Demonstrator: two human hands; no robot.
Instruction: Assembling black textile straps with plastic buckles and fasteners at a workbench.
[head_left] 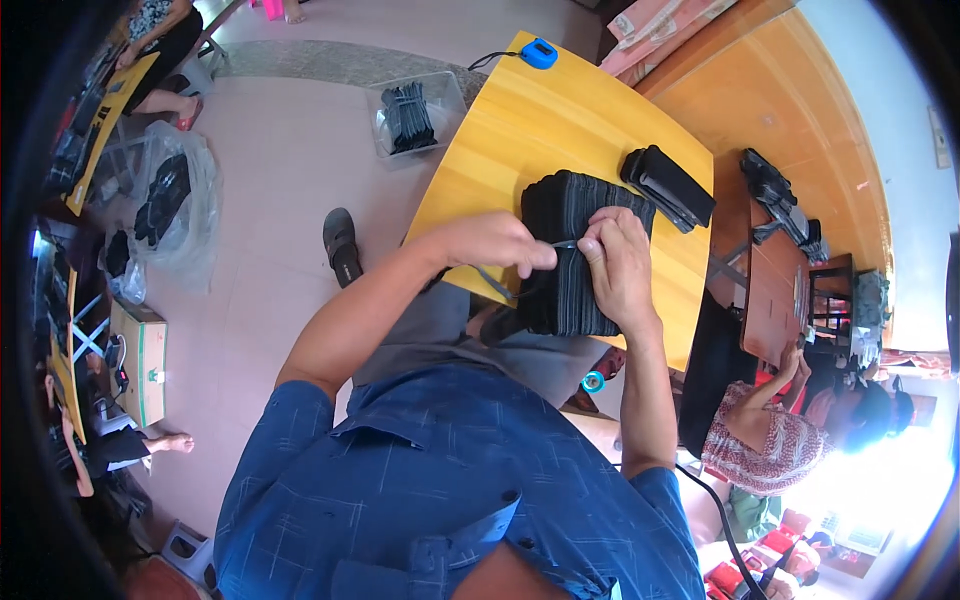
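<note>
on the yellow table [520, 130], near its front edge, stands a stack of black flat pieces [580, 250], long axis running away from the person. the left hand [495, 243] and right hand [615, 262] meet over it, both pinching a thin strip [563, 244].

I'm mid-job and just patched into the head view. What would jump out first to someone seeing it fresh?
First, the thick stack of black flat pieces at the near edge of the yellow table, with the left hand and right hand both on it, pinching a thin strap between them. Next, the black folded items behind the stack, and the clear bin on the floor.
</note>
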